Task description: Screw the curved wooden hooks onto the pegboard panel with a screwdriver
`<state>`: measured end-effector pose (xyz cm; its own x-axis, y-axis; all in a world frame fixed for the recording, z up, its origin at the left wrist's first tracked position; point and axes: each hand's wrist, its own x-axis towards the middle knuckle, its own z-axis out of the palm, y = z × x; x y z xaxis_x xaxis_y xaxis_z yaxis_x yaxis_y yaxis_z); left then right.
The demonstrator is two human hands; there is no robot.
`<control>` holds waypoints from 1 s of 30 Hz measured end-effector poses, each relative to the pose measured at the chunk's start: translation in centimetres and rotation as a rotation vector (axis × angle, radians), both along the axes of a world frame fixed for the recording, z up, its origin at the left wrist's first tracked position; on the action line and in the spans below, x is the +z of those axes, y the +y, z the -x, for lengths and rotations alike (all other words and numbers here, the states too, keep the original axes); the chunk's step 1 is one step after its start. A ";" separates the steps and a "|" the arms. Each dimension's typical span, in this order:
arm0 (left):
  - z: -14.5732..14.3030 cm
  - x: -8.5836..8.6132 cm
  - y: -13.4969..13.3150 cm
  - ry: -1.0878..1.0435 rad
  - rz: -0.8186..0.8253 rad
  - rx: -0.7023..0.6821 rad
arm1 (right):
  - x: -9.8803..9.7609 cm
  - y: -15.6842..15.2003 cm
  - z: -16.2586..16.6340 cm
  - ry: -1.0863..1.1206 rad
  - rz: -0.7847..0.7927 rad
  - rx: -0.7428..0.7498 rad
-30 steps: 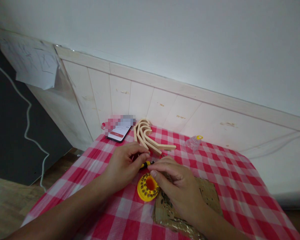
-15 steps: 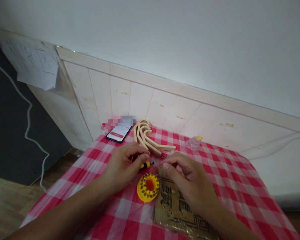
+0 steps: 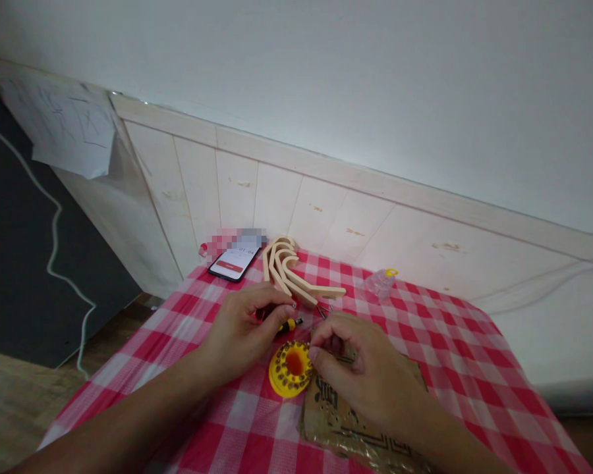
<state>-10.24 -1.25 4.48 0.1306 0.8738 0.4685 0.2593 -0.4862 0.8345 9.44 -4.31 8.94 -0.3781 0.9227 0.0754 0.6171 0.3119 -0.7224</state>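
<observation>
My left hand (image 3: 247, 332) is closed in a pinch, thumb against forefinger. A tiny metal piece (image 3: 294, 305) shows at its fingertips, too small to name. Just below those fingers is a yellow-and-black screwdriver (image 3: 289, 325), its handle partly hidden by the hand. My right hand (image 3: 353, 359) pinches at the right rim of a round yellow bit holder (image 3: 279, 384), which is ringed with metal bits. What sits between those fingertips, if anything, is hidden. Beneath the right hand lies a brown cardboard piece (image 3: 321, 418) with black print and shiny plastic.
Pale wooden hooks (image 3: 321, 289) lie behind my hands, with small screws (image 3: 323, 311) in front of them. A phone (image 3: 232, 263) rests at the back left. A clear plastic bag (image 3: 379, 284) with a yellow ring lies right of the hooks, near the panelled wall (image 3: 277, 191).
My right hand has come down and left, from above the cardboard to the bit holder's rim. The left hand stays almost still in its pinch.
</observation>
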 end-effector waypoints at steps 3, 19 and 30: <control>0.0 -0.1 -0.1 -0.003 0.002 -0.004 | 0.0 -0.2 0.4 -0.039 -0.009 -0.041; -0.1 -0.4 0.0 -0.087 -0.003 -0.123 | -1.1 0.3 -0.4 0.369 -0.102 -0.152; -0.2 -0.8 0.0 -0.094 -0.016 -0.190 | -0.7 0.2 -0.3 0.142 -0.340 -0.016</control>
<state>-10.01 -1.29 3.68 0.2478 0.8298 0.5001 0.0831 -0.5325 0.8423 9.76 -4.12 8.28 -0.3279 0.8414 0.4296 0.5247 0.5404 -0.6578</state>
